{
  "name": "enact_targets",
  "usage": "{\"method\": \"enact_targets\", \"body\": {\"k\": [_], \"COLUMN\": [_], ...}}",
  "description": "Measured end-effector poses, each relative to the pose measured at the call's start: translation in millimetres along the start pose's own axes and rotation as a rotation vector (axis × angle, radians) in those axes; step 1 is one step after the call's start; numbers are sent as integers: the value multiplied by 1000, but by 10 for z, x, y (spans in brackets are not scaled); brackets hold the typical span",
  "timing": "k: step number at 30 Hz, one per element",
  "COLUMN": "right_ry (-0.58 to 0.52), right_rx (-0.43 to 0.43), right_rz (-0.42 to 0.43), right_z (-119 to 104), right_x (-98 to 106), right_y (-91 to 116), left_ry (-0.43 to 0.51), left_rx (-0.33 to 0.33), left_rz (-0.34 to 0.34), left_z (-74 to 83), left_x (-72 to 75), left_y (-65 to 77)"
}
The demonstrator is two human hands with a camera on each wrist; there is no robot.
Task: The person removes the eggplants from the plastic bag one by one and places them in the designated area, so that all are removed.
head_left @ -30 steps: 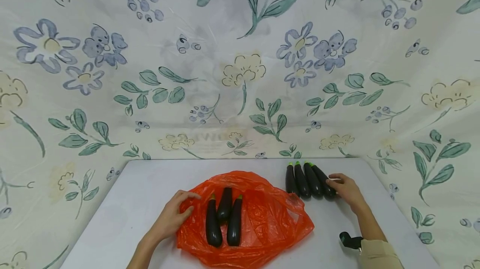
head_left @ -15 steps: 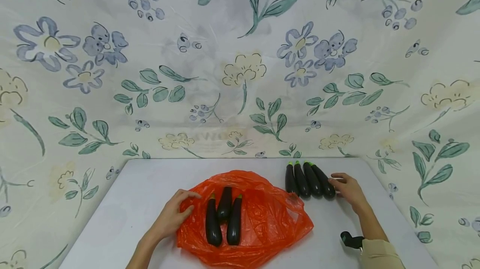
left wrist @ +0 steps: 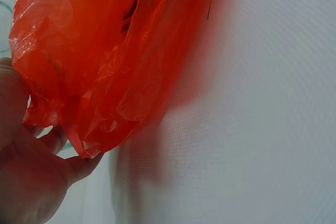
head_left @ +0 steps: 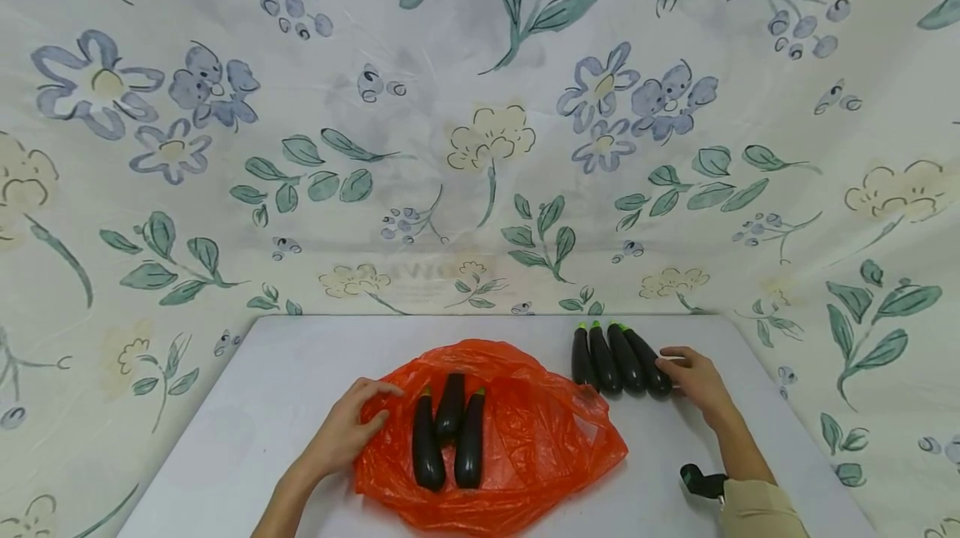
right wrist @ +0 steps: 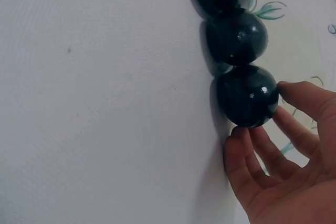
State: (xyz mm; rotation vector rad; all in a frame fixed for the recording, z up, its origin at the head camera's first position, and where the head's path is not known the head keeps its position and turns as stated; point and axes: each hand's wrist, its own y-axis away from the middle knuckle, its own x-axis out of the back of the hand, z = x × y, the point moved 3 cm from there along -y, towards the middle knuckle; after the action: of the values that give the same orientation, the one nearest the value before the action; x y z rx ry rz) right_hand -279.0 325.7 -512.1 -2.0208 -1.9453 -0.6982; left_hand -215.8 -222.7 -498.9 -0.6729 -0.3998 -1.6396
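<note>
In the head view, a crumpled red plastic bag (head_left: 525, 455) lies spread on the table, with three dark eggplants (head_left: 429, 450) on it. My left hand (head_left: 347, 430) rests at the bag's left edge, thumb and fingers spread apart. The left wrist view shows the thumb and fingertips (left wrist: 86, 165) touching the bag's gathered edge (left wrist: 113, 124). Several more eggplants (head_left: 600, 361) lie in a row at the back right, green stem ends pointing away. My right hand (head_left: 693, 380) touches the rightmost eggplant (head_left: 647, 363); in the right wrist view its loosely bent fingers lie around the rounded end (right wrist: 249, 98).
The white table (head_left: 300, 355) carries the bag and the row of eggplants. A floral cloth (head_left: 480, 213) hangs right behind the table and along both sides. A small black device (head_left: 703, 481) sits on the right wrist beside a beige sleeve (head_left: 761, 509).
</note>
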Motion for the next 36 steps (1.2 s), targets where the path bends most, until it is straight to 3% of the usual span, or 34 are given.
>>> {"method": "enact_targets", "body": {"k": [14,23,30,36], "right_ry": [-28,-14,-3,17], "right_rx": [-8,-34,39,164], "right_rz": [16,60,182,142], "right_z": [54,-27,-372,-815], "right_x": [-3,1,-50,-274], "right_y": [0,20,101,248], "left_ry": [13,7,13,12], "left_rx": [8,9,0,-8], "left_rz": [-11,-11,-7,-6], "left_z": [6,-4,1,17], "left_x": [-20,-12,-5,-2], "left_y": [17,33,40,38]}}
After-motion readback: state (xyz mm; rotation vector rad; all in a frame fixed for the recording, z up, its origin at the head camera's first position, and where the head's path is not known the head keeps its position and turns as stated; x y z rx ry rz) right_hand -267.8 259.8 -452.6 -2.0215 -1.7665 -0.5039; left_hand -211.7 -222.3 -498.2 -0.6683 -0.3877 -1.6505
